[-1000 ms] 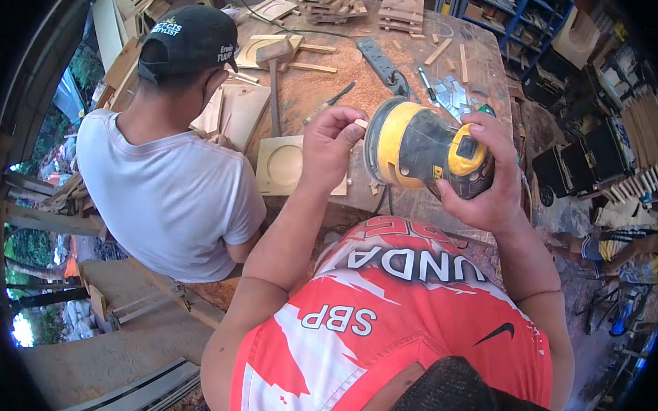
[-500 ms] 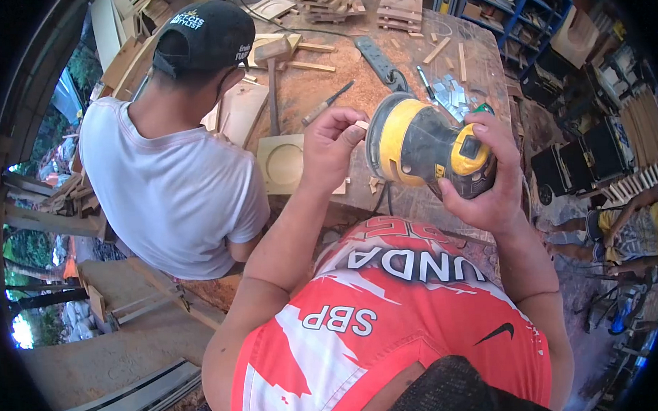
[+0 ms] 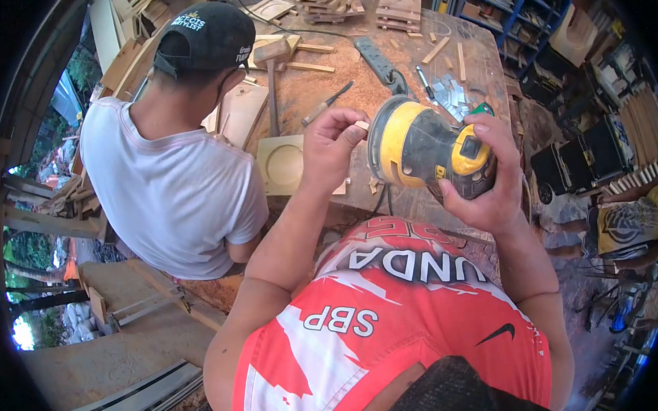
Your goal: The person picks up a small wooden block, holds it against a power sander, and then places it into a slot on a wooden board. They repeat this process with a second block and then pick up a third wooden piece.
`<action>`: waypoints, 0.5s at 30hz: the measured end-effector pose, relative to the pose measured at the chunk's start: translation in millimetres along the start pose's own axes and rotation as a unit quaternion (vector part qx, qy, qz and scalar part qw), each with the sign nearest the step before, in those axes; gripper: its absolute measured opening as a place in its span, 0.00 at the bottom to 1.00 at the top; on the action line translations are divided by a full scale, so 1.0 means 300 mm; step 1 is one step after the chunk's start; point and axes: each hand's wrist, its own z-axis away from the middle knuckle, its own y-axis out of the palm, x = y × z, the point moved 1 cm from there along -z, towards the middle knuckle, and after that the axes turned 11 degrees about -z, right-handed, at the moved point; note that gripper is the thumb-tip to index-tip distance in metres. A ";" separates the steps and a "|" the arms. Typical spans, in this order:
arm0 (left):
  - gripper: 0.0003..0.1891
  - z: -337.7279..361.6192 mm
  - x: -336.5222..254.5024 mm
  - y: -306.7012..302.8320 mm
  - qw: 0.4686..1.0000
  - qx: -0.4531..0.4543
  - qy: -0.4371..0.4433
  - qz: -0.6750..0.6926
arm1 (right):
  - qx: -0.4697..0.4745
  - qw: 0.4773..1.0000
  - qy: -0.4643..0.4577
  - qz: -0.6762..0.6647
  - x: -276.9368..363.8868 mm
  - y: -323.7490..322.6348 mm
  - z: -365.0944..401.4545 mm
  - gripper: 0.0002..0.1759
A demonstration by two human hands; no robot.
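My right hand (image 3: 493, 172) is wrapped round the body of a yellow and black orbital sander (image 3: 407, 143), which is tipped on its side with its pad facing left. Between the thumb and fingers of my left hand (image 3: 331, 145) is a small wooden block (image 3: 362, 125), its end right at the edge of the sanding pad. Both hands are above the near edge of the workbench (image 3: 439, 46). Below and left of my left hand lies a square wooden piece (image 3: 282, 166) with a round recess.
A co-worker in a white shirt (image 3: 174, 183) sits close on my left. On the sawdust-covered bench are a mallet (image 3: 271, 57), a chisel (image 3: 327, 103), a power strip (image 3: 379, 64), a pile of grey pieces (image 3: 453, 97) and stacked wooden frames (image 3: 400, 11). Another person (image 3: 627, 225) stands far right.
My hands, the sander and the block stay almost in place. The person at far right has shifted and turned slightly.
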 end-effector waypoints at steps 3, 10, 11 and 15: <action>0.06 0.005 0.002 0.008 1.000 -0.009 0.000 0.005 | 0.000 1.000 -0.003 0.005 0.004 -0.003 -0.001 0.44; 0.06 0.004 0.003 0.001 1.000 -0.010 -0.011 -0.011 | 0.001 1.000 0.000 0.015 -0.005 -0.001 0.002 0.44; 0.06 0.008 0.002 0.005 1.000 -0.017 -0.015 -0.007 | 0.001 1.000 0.003 0.014 -0.003 0.001 0.005 0.44; 0.07 0.009 0.005 -0.004 1.000 -0.013 -0.020 -0.004 | -0.003 1.000 0.003 0.005 -0.007 0.002 0.002 0.45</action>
